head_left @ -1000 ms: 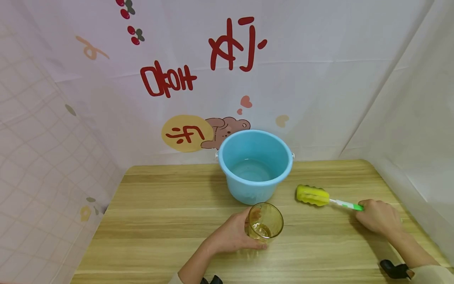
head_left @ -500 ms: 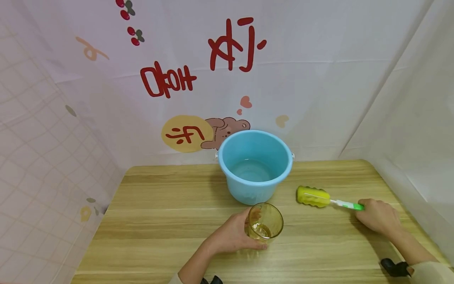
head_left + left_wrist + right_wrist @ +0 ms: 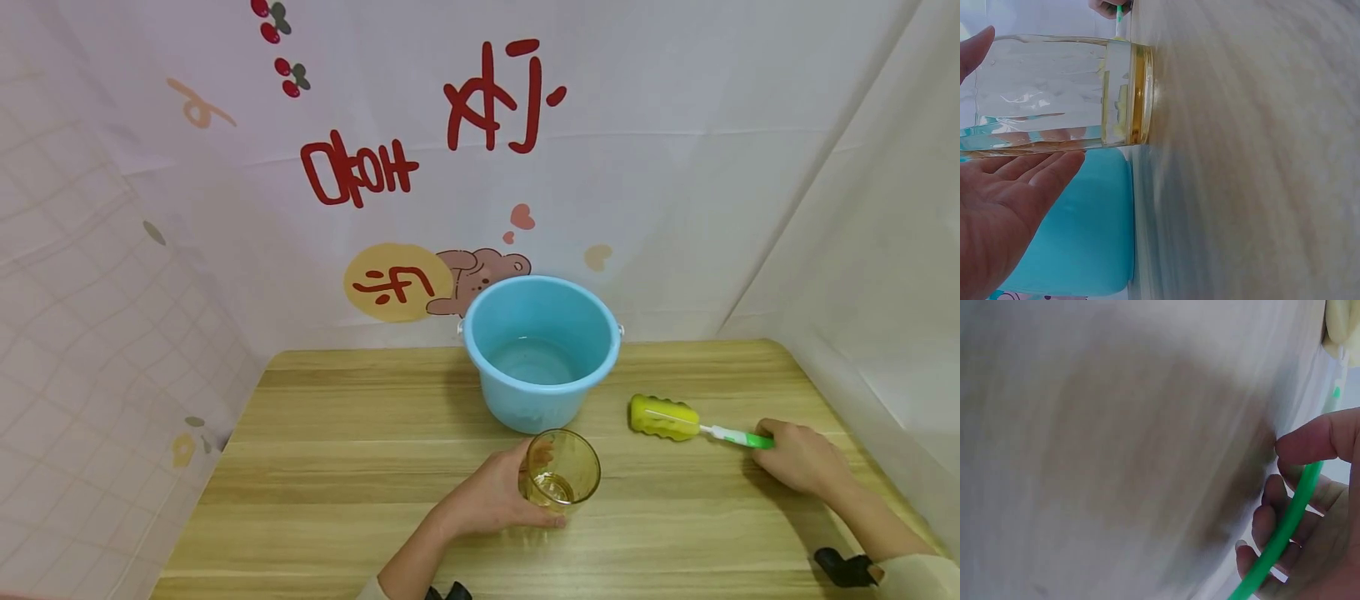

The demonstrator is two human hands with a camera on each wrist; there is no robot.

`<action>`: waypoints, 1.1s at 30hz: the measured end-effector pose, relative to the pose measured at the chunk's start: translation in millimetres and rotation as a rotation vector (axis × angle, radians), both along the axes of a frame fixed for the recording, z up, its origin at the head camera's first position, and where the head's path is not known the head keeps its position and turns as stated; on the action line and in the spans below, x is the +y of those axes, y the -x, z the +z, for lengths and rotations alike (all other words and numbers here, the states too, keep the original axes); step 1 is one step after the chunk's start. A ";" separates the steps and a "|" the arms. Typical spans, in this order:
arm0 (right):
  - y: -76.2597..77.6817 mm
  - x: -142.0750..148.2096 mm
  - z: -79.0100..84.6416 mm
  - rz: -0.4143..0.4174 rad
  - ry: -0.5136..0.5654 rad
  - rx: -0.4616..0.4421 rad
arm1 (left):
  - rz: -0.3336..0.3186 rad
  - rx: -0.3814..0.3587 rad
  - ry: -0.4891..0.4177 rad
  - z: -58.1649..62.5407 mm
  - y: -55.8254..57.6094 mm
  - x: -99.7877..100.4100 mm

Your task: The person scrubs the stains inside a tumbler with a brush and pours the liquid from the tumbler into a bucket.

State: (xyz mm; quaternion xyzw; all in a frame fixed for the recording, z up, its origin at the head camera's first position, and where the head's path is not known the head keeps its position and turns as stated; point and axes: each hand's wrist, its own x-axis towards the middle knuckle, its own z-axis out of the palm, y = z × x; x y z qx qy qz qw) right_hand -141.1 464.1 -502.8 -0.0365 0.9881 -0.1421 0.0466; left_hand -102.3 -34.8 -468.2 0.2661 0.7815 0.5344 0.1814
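An amber-tinted drinking glass (image 3: 562, 471) stands upright on the table, its base against the wood in the left wrist view. My left hand (image 3: 498, 492) holds it from the left, thumb on the near side and fingers on the far side. At the right, my right hand (image 3: 802, 457) grips the green handle (image 3: 1291, 519) of a sponge cup brush, thumb and fingers about it. The brush's yellow sponge head (image 3: 663, 417) points left, lying at or just above the table; I cannot tell which.
A light blue bucket (image 3: 540, 408) with what looks like shallow water inside stands behind the glass, near the table's back edge. White cloth (image 3: 675, 192) with printed red characters hangs behind the wooden table (image 3: 337, 467) and along both sides.
The sponge brush has turned slightly about its handle and shifted a little towards me. The left hand and glass stay put. The head view has shifted very slightly.
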 end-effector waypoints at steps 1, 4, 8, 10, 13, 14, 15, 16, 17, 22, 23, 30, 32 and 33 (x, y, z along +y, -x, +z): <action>0.2 0.4 0.7 0.002 -0.002 0.002 | -0.001 0.002 -0.001 -0.1 0.0 -0.2; 0.3 0.9 2.3 0.017 -0.004 0.011 | -0.004 0.006 -0.005 -0.2 0.1 -0.8; 0.9 1.4 3.8 0.039 0.005 0.015 | -0.003 0.003 -0.005 -0.1 0.2 -1.1; 1.4 2.0 4.3 0.044 0.007 0.016 | -0.002 0.001 -0.002 0.1 0.2 -1.2; 1.8 2.9 5.3 0.044 0.007 0.020 | -0.001 0.003 0.005 0.1 0.4 -1.1; 1.8 3.0 5.9 0.046 0.002 0.025 | -0.001 0.004 0.007 0.1 0.5 -1.0; 1.9 3.2 6.5 0.048 -0.003 0.030 | 0.000 0.005 0.009 0.1 0.6 -0.9; 1.8 3.1 7.5 0.051 -0.004 0.035 | 0.000 0.006 0.010 0.0 0.7 -0.8; 1.7 3.0 8.7 0.056 -0.008 0.042 | 0.000 0.005 0.009 0.0 0.8 -0.7; 0.8 0.7 18.9 0.072 -0.006 0.056 | 0.003 -0.006 0.006 0.0 0.8 -0.2; 0.4 0.0 21.2 0.073 -0.004 0.058 | 0.004 -0.008 0.006 0.1 0.7 -0.1; -3.4 -6.0 35.3 0.062 0.020 0.056 | 0.008 -0.011 0.010 0.7 0.4 0.3; -4.2 -9.3 38.1 0.069 0.031 0.068 | 0.011 -0.012 0.014 0.5 0.2 0.1; -4.6 -11.3 39.7 0.071 0.038 0.072 | 0.011 -0.012 0.014 0.3 0.2 0.1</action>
